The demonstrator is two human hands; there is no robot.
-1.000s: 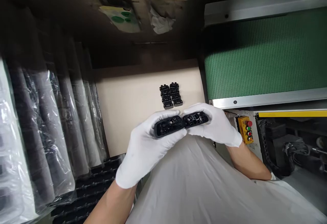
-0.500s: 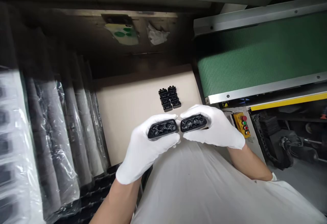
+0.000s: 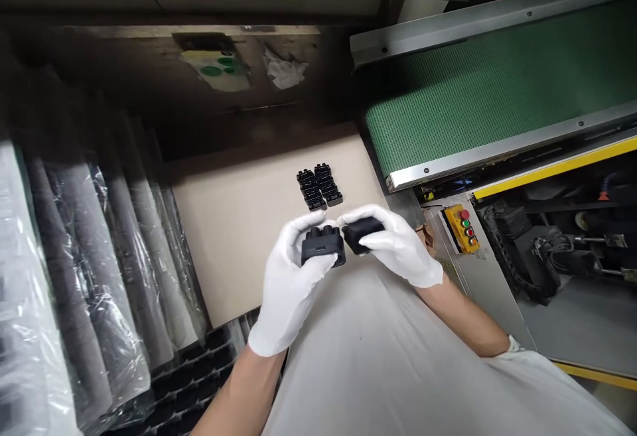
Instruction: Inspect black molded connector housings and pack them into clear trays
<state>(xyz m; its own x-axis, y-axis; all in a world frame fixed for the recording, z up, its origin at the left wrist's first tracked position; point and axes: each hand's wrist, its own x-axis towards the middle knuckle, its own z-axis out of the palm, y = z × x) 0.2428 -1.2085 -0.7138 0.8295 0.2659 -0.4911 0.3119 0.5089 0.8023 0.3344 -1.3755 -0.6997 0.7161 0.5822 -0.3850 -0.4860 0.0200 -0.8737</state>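
White gloves cover both hands. My left hand [image 3: 293, 280] is closed around a black plastic part [image 3: 322, 245], whose round posts point away from me and whose side has a small slot. Close beside it, my right hand [image 3: 398, 243] grips a second black plastic part [image 3: 362, 231], turned so a smooth face shows. Whether the two parts touch, I cannot tell. Beyond my fingers, two rows of similar black parts [image 3: 318, 185] lie side by side on a beige board [image 3: 233, 223].
A green conveyor belt [image 3: 488, 77] with metal rails runs at the right. Below it sits a yellow button box [image 3: 462, 229]. Plastic-wrapped stacks [image 3: 109, 277] and black trays [image 3: 199, 369] fill the left. A crumpled white cloth [image 3: 286, 70] lies at the back.
Both hands have turned the parts: their hollow, holed faces showed before, and now their sides show. The right hand has come slightly left. The whole view has shifted a little.
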